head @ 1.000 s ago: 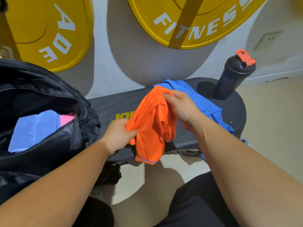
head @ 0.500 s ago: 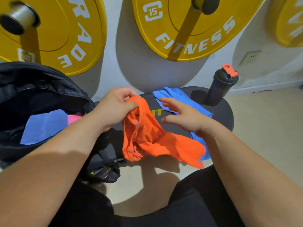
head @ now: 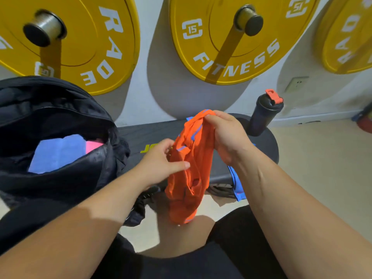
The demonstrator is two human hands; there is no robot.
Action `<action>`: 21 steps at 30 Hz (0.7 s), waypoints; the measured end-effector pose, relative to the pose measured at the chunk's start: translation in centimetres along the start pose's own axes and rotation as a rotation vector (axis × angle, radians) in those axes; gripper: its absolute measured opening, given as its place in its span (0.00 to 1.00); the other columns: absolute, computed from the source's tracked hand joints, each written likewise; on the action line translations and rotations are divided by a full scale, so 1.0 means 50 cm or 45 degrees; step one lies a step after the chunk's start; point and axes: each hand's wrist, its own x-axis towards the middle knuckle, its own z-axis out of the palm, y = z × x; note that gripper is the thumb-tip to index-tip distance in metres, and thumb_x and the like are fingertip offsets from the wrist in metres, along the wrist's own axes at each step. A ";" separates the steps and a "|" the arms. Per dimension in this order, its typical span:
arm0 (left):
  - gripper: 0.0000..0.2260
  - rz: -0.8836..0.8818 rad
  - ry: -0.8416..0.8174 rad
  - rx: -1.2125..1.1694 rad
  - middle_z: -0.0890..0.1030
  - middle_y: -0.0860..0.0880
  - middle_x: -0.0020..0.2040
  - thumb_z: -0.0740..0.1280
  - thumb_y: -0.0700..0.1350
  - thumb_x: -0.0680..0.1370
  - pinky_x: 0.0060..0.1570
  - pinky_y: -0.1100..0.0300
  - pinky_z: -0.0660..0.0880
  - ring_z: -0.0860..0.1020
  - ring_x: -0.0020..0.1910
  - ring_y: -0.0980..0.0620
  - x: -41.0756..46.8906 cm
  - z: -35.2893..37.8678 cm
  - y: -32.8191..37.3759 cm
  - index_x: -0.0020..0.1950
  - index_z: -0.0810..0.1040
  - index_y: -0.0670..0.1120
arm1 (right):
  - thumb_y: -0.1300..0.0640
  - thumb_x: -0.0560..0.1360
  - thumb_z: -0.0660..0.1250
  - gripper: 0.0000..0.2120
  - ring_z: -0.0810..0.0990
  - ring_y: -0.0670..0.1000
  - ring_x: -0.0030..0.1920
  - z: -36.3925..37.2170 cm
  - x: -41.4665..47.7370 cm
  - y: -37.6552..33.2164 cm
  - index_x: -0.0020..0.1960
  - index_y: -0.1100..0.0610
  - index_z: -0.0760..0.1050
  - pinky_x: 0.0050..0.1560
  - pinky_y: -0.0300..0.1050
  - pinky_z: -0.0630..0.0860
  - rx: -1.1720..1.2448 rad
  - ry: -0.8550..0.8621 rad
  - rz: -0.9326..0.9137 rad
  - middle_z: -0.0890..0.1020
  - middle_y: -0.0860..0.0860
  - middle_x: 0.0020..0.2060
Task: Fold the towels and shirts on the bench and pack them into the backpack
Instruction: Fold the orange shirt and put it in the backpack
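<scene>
The orange shirt (head: 191, 164) hangs over the near edge of the bench (head: 153, 133), its long way up and down. The right hand (head: 227, 135) grips its top and the left hand (head: 161, 166) pinches its side. A blue shirt (head: 238, 188) lies behind it on the bench. The open backpack (head: 60, 178) sits on the bench's left end.

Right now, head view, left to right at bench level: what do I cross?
Backpack → left hand → orange shirt → right hand → shaker bottle. Blue shirt left out: mostly hidden behind the right arm.
</scene>
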 end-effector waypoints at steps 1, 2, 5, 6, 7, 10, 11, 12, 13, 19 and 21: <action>0.20 -0.051 0.023 0.030 0.84 0.55 0.45 0.79 0.48 0.65 0.49 0.56 0.80 0.82 0.43 0.57 -0.003 0.009 -0.027 0.53 0.78 0.53 | 0.63 0.78 0.60 0.10 0.83 0.58 0.41 0.003 -0.003 -0.006 0.47 0.65 0.80 0.49 0.53 0.78 0.040 0.035 0.014 0.85 0.61 0.40; 0.19 -0.100 0.059 0.079 0.84 0.55 0.46 0.78 0.53 0.64 0.52 0.51 0.80 0.82 0.45 0.55 -0.006 0.015 -0.047 0.53 0.78 0.55 | 0.61 0.78 0.62 0.08 0.82 0.58 0.40 0.007 -0.004 -0.012 0.47 0.62 0.79 0.47 0.52 0.77 0.069 0.070 0.024 0.84 0.60 0.39; 0.21 -0.176 0.231 0.139 0.81 0.54 0.51 0.75 0.62 0.62 0.53 0.47 0.79 0.82 0.47 0.52 -0.013 0.033 -0.075 0.51 0.77 0.57 | 0.53 0.70 0.67 0.07 0.77 0.58 0.43 0.019 -0.012 -0.021 0.44 0.56 0.76 0.46 0.56 0.70 0.138 0.184 0.061 0.77 0.60 0.41; 0.25 -0.173 0.294 0.164 0.78 0.55 0.56 0.76 0.64 0.63 0.53 0.49 0.79 0.80 0.49 0.53 -0.018 0.041 -0.075 0.55 0.75 0.58 | 0.52 0.71 0.68 0.06 0.77 0.59 0.44 0.021 -0.016 -0.022 0.43 0.55 0.76 0.46 0.57 0.69 0.159 0.192 0.056 0.77 0.61 0.42; 0.29 -0.157 0.355 0.201 0.73 0.55 0.59 0.77 0.63 0.64 0.53 0.52 0.77 0.79 0.50 0.53 -0.023 0.050 -0.076 0.60 0.73 0.57 | 0.53 0.73 0.67 0.05 0.77 0.60 0.44 0.024 -0.021 -0.025 0.42 0.55 0.77 0.46 0.58 0.69 0.180 0.180 0.052 0.78 0.64 0.43; 0.26 -0.137 0.322 0.197 0.74 0.57 0.57 0.78 0.61 0.64 0.50 0.55 0.76 0.78 0.50 0.56 -0.024 0.065 -0.080 0.57 0.71 0.58 | 0.56 0.79 0.65 0.08 0.77 0.63 0.45 0.029 -0.031 -0.035 0.42 0.56 0.77 0.47 0.60 0.68 0.242 0.091 0.049 0.79 0.68 0.43; 0.23 -0.148 0.264 0.202 0.78 0.58 0.53 0.78 0.60 0.64 0.49 0.56 0.76 0.79 0.48 0.57 -0.023 0.069 -0.085 0.54 0.73 0.58 | 0.57 0.80 0.64 0.08 0.77 0.63 0.46 0.031 -0.034 -0.041 0.43 0.56 0.77 0.48 0.60 0.68 0.261 0.074 0.042 0.79 0.66 0.43; 0.19 -0.158 0.218 0.231 0.81 0.58 0.49 0.77 0.57 0.66 0.47 0.57 0.76 0.80 0.46 0.57 -0.024 0.071 -0.087 0.51 0.74 0.56 | 0.57 0.81 0.63 0.09 0.77 0.63 0.47 0.031 -0.033 -0.044 0.43 0.56 0.77 0.48 0.60 0.67 0.278 0.063 0.029 0.79 0.65 0.44; 0.12 -0.163 0.199 0.294 0.83 0.57 0.44 0.76 0.52 0.69 0.44 0.59 0.74 0.81 0.43 0.59 -0.023 0.069 -0.094 0.48 0.76 0.55 | 0.58 0.81 0.63 0.08 0.77 0.63 0.48 0.030 -0.034 -0.049 0.44 0.57 0.77 0.49 0.60 0.67 0.292 0.054 0.019 0.79 0.65 0.45; 0.03 -0.117 0.269 0.127 0.85 0.48 0.37 0.73 0.41 0.73 0.40 0.53 0.76 0.81 0.34 0.51 -0.011 -0.008 -0.097 0.42 0.82 0.49 | 0.59 0.79 0.66 0.09 0.81 0.67 0.44 -0.032 -0.020 -0.046 0.45 0.64 0.77 0.49 0.60 0.76 0.118 0.068 -0.071 0.80 0.70 0.43; 0.07 -0.064 0.279 -0.024 0.85 0.50 0.36 0.71 0.35 0.75 0.38 0.58 0.75 0.79 0.32 0.55 -0.005 -0.053 -0.079 0.43 0.81 0.47 | 0.58 0.76 0.69 0.09 0.81 0.63 0.40 -0.066 -0.008 -0.024 0.44 0.65 0.79 0.45 0.55 0.76 -0.102 0.114 -0.048 0.81 0.68 0.39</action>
